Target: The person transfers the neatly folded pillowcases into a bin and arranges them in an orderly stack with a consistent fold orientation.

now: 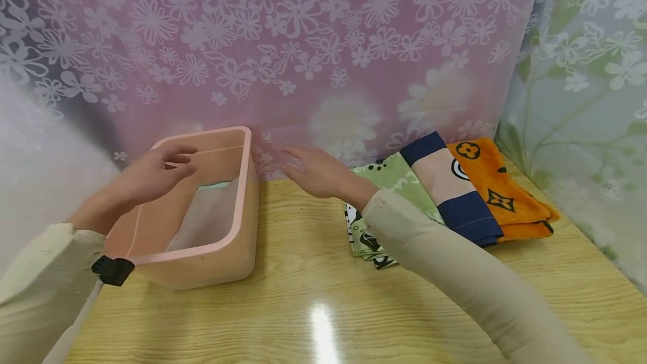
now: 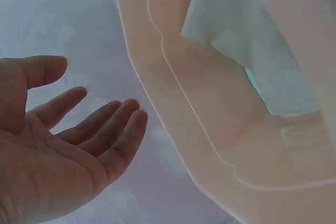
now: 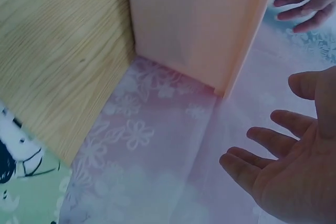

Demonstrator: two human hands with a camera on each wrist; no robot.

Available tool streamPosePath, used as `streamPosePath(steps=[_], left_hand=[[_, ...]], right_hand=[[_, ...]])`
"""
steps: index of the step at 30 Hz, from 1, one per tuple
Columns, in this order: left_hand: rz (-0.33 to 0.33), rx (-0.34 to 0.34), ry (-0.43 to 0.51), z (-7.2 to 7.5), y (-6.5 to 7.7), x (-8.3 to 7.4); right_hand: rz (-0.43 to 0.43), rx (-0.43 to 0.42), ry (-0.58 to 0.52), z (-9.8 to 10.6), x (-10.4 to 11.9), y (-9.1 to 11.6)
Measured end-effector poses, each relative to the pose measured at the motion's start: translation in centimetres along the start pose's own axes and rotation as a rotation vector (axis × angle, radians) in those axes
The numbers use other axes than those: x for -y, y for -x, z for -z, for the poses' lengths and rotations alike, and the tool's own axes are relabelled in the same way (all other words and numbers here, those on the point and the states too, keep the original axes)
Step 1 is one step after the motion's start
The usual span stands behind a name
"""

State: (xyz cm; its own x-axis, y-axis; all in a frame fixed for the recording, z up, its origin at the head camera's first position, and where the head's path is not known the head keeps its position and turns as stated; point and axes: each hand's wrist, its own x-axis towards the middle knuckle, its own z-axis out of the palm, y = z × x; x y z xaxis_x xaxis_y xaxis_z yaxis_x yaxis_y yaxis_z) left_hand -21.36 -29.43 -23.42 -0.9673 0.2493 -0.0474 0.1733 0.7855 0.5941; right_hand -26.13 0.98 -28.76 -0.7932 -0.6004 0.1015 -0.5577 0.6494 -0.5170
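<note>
Left hand (image 1: 156, 173), fingers loose and apart, near the rim of a pink bin (image 1: 214, 268); pale grey cloth (image 1: 209, 215) inside this bin; right hand (image 1: 323, 173), fingers also apart, raised beside the bin; folded green cloth (image 1: 411, 184), navy-and-beige cloth (image 1: 445, 178), orange cloth (image 1: 505, 195), all on the right of a wooden table (image 1: 313, 280)

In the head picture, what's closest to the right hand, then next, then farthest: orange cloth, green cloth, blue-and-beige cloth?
1. Green cloth: left end, closest to the right hand.
2. Blue-and-beige cloth: in the middle.
3. Orange cloth: right end.
</note>
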Motion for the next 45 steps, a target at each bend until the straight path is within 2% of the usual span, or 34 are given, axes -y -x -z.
streamPosePath(steps=[4,5,7,11,13,21,29,33,38,40,45], left_hand=[[-0.142,-0.129,-0.119,-1.4,-0.4,-1.7],[-0.177,-0.169,-0.172,-1.7,-0.4,-2.1],[-0.205,-0.205,-0.287,-2.3,-0.3,-3.1],[-0.214,-0.193,-0.459,-3.6,0.0,-4.9],[-0.225,-0.184,-0.501,-4.4,0.1,-5.7],[-0.333,-0.182,-0.542,-7.7,0.1,-8.6],[-0.417,-0.334,-0.696,-11.3,0.0,-10.7],[-0.436,-0.345,-0.779,-13.2,-0.2,-11.0],[-0.442,-0.348,-0.81,-15.4,-0.5,-10.8],[-0.422,-0.336,-0.814,-16.1,-0.8,-10.7],[-0.347,-0.249,-0.8,-17.7,-1.8,-10.2]], right_hand=[[0.012,0.019,0.034,0.5,-1.3,0.7],[0.012,0.02,0.043,0.7,-1.7,0.9],[0.0,0.028,0.06,1.1,-2.3,1.4],[-0.037,0.044,0.122,1.7,-3.4,2.8],[-0.049,0.052,0.16,2.0,-3.9,3.6],[-0.064,0.019,0.344,2.7,-6.0,6.1],[-0.091,0.005,0.486,3.4,-7.8,8.1],[-0.112,-0.008,0.534,3.5,-8.9,9.1],[-0.16,-0.008,0.563,3.6,-10.4,10.2],[-0.188,0.01,0.569,3.7,-10.9,10.7],[-0.245,0.053,0.562,3.9,-12.2,11.9]])
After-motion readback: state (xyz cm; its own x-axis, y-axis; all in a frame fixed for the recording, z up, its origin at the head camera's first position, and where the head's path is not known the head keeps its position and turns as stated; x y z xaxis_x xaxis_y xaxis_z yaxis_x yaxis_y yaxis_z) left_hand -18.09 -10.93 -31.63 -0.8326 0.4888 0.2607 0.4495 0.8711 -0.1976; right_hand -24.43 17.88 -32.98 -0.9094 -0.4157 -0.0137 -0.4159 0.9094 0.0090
